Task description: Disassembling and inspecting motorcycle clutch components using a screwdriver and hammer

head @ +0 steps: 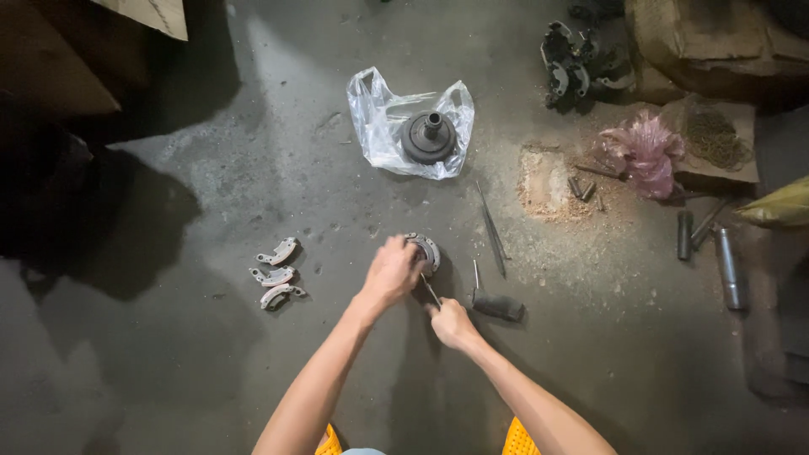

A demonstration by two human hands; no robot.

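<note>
- At the far left, the concrete floor [194,168] lies partly in deep shadow, with a cardboard corner [152,13] at the top edge.
- Three small curved metal shoes [276,274] lie in a loose stack on the floor, well apart from the hands, to their left.
- The left hand [390,271] rests on top of a round metal part [424,251], fingers curled over its near edge and gripping it; the part sits on the floor near the middle of the view.
- The right hand [451,323] sits just below and right of that part, clenched around a thin metal tool [431,292] whose tip points up to the part's lower edge.
- Above them, a clear plastic bag [379,126] lies open on the floor with a dark round hub [428,136] on it.
- Just right of the hands lies a dark-handled tool [495,305], and above it a long thin rod [491,227].
- Further right is a patch of sawdust [543,190] with a few short metal pins [581,187] beside it.
- At the upper right, a pile of dark metal parts [573,63] sits near a pink plastic bag [645,152].
- At the far right, metal tubes [726,265] lie on the floor.
</note>
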